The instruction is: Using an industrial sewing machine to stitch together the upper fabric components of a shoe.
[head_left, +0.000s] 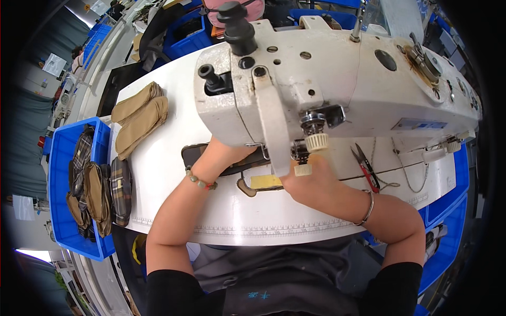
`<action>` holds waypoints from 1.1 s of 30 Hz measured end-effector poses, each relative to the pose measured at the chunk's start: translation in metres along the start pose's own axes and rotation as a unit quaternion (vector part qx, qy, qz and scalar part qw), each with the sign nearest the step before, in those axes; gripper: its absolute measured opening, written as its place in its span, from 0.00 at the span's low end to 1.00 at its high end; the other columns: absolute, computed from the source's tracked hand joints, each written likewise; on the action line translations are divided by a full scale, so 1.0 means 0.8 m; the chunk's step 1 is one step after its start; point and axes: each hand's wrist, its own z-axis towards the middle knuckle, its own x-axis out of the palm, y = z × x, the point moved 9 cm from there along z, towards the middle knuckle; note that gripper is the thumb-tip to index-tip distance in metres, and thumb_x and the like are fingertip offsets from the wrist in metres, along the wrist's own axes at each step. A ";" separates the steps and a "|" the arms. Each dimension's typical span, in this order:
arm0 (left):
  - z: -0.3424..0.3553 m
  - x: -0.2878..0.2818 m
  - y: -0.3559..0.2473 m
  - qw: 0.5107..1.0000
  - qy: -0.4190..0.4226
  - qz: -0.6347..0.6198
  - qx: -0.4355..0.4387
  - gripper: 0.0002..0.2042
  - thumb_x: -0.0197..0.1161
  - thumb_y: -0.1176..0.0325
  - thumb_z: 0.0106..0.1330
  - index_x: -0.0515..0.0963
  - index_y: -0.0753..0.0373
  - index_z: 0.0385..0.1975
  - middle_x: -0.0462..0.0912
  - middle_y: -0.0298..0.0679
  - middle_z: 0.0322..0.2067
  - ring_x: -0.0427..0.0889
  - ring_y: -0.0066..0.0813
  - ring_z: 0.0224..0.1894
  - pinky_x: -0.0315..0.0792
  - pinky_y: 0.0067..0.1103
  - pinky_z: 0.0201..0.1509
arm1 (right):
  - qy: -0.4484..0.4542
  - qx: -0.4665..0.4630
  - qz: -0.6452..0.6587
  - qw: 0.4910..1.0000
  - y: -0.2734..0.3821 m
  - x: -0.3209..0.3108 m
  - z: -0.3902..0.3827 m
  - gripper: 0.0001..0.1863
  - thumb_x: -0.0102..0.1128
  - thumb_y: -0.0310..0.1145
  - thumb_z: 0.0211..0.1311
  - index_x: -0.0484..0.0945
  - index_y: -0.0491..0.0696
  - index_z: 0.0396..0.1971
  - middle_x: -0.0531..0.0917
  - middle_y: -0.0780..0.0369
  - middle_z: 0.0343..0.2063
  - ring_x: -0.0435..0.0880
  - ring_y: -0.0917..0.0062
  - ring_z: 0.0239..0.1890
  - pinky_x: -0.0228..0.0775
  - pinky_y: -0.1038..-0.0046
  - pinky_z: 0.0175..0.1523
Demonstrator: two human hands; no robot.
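A large white sewing machine (327, 84) fills the upper middle and hides the needle area. My left hand (224, 155) reaches under the machine's head and rests on a dark fabric piece (196, 152) lying on the white table (174, 205); its fingers are hidden. My right hand (308, 184) lies just below the machine head, pressing on the same work beside a yellow patch (265, 181). Whether either hand grips the fabric is hidden by the machine.
Tan fabric pieces (139, 118) are stacked at the table's far left. A blue bin (66, 184) on the left holds plaid and tan pieces. Red-handled snips (366, 168) lie right of the needle. More blue bins (445, 210) stand to the right.
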 end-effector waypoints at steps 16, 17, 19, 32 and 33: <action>-0.019 -0.031 -0.037 0.957 -0.054 0.285 -0.005 0.16 0.68 0.73 0.52 0.83 0.59 0.42 0.84 0.40 0.39 0.80 0.42 0.45 0.71 0.34 0.52 | -0.177 0.075 0.188 0.963 -0.033 -0.041 -0.004 0.04 0.62 0.32 0.36 0.78 0.50 0.11 0.75 0.59 0.16 0.80 0.68 0.21 0.67 0.65 0.22; -0.027 -0.035 -0.038 0.958 -0.040 0.282 -0.019 0.15 0.70 0.70 0.50 0.83 0.57 0.40 0.84 0.37 0.38 0.80 0.39 0.44 0.70 0.34 0.51 | -0.193 0.090 0.228 0.950 -0.038 -0.039 -0.007 0.04 0.62 0.32 0.38 0.78 0.50 0.12 0.75 0.60 0.17 0.80 0.68 0.21 0.67 0.65 0.22; -0.037 -0.028 -0.054 0.969 -0.014 0.246 0.014 0.13 0.70 0.69 0.50 0.84 0.58 0.38 0.84 0.36 0.37 0.80 0.39 0.44 0.70 0.35 0.50 | -0.207 0.105 0.267 0.935 -0.043 -0.038 -0.008 0.04 0.62 0.33 0.39 0.79 0.51 0.13 0.74 0.60 0.17 0.80 0.68 0.21 0.67 0.64 0.22; -0.040 -0.003 -0.019 0.993 -0.006 0.112 -0.036 0.07 0.70 0.61 0.58 0.87 0.57 0.27 0.83 0.39 0.23 0.81 0.41 0.25 0.75 0.29 0.31 | -0.173 0.173 0.336 0.909 -0.070 -0.039 0.008 0.07 0.61 0.32 0.59 0.82 0.46 0.34 0.84 0.59 0.25 0.84 0.67 0.26 0.76 0.68 0.32; -0.038 -0.001 -0.020 0.992 -0.009 0.125 -0.010 0.08 0.69 0.60 0.59 0.87 0.56 0.28 0.83 0.39 0.23 0.81 0.41 0.25 0.74 0.29 0.30 | -0.260 0.160 0.324 0.895 -0.071 -0.058 0.003 0.08 0.63 0.34 0.56 0.83 0.45 0.29 0.82 0.57 0.19 0.82 0.63 0.22 0.75 0.65 0.29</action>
